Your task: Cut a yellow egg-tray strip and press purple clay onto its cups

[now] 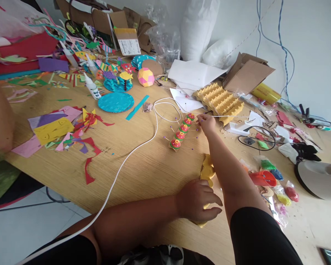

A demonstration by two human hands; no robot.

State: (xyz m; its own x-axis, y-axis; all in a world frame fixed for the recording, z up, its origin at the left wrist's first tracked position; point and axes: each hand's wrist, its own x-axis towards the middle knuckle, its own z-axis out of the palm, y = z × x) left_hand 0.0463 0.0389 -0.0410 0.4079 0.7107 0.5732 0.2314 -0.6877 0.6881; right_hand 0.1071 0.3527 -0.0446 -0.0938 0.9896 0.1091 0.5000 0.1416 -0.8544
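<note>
A caterpillar-like craft (183,129), made of a row of red and green humps on an egg-carton strip, lies mid-table. Thin pins with purple heads stick out along both sides of it. Close to its far right end is my right hand (207,124), fingers pinched together; what they hold is too small to make out. A thin white line (230,116) runs rightward from beside that hand. My left hand (200,200) rests nearer to me, fingers apart and loosely curved, over a yellow egg-carton piece (207,170) that it partly hides.
A yellow egg tray (219,101) sits beyond my right hand. A white cable (131,152) loops across the table. Leftward are blue discs (116,102), a glue bottle (92,87) and paper scraps (53,129). A red cup (264,178) is at right. Another person's arm (0,103) rests far left.
</note>
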